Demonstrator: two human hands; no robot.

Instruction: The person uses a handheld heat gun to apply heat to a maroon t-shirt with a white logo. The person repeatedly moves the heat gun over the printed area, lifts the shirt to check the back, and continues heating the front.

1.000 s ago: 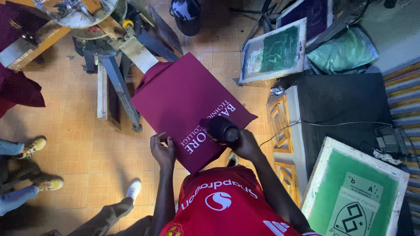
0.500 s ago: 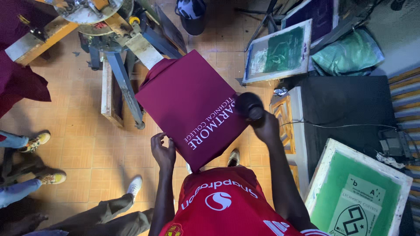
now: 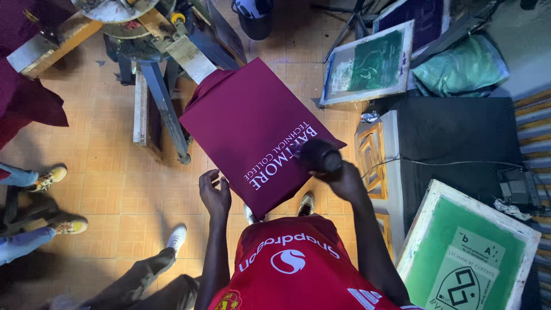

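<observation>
I am gripping a black heat gun [image 3: 321, 156] in my right hand [image 3: 344, 179], fingers wrapped tight around its handle, its nozzle hanging over the printed lower corner of the maroon shirt [image 3: 252, 129] stretched on the press platen. My left hand [image 3: 214, 194] is resting loosely open, holding nothing, just beside the shirt's lower left edge. A green printing screen [image 3: 468, 258] is leaning well to the shirt's right.

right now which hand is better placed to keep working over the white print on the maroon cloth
Right. The right hand holds a dark tool over the maroon cloth; the left hand sits empty at its edge.
</observation>
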